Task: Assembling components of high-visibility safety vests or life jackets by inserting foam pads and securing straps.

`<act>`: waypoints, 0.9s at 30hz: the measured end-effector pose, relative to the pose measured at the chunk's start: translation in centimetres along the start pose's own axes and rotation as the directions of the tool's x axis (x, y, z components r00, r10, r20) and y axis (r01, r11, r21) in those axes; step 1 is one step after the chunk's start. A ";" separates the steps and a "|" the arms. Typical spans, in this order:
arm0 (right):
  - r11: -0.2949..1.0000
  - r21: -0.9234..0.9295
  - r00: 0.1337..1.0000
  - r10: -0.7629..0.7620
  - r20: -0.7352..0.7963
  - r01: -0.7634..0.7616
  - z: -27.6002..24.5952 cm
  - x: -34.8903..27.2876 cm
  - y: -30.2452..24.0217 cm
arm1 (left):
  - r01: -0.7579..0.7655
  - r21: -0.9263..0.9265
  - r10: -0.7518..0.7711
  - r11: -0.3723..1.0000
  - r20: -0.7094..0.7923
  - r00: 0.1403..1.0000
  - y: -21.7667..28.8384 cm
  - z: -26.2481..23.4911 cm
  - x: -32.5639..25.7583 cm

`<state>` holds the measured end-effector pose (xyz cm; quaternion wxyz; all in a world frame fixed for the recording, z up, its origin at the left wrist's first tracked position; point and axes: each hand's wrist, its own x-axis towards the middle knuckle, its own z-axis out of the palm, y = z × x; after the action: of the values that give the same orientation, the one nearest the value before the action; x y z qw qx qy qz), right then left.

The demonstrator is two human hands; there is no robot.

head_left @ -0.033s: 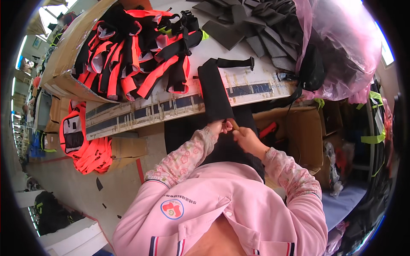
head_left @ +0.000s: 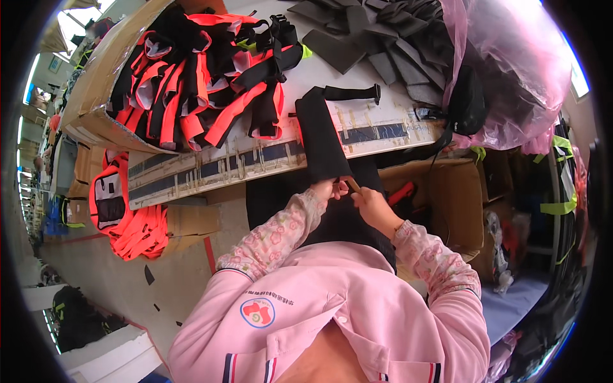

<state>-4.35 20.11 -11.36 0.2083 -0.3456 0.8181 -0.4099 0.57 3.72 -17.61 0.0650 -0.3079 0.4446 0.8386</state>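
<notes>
A black fabric piece with an orange edge lies over the table's front edge, its near end hanging toward me. My left hand is closed on that near end from below, with some fingers hidden under the cloth. In my right hand is a thin brown stick, pinched between thumb and fingers. The stick's tip meets the open end of the fabric; how far it reaches inside cannot be seen. From the far end of the piece a black strap with a buckle stretches right across the tabletop.
Many orange-and-black pieces spill from a cardboard box on the table's left. Grey foam pads are heaped at the back, beside a pink plastic bag. An open carton stands below right; orange vests hang at lower left.
My right hand has shifted slightly right and toward me, with the stick now tilted a little differently. My left hand and the fabric have stayed almost in place.
</notes>
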 end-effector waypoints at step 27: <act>0.639 0.302 0.657 0.434 0.617 -0.707 -7.4 -3.3 -2.9 | -0.171 -0.159 0.179 0.972 0.037 0.983 4.4 0.6 -1.2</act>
<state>-5.57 25.16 -4.52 0.6157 -0.0796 0.6613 -0.4209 -0.46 1.79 -13.55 -0.0223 -0.2501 0.4015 0.8808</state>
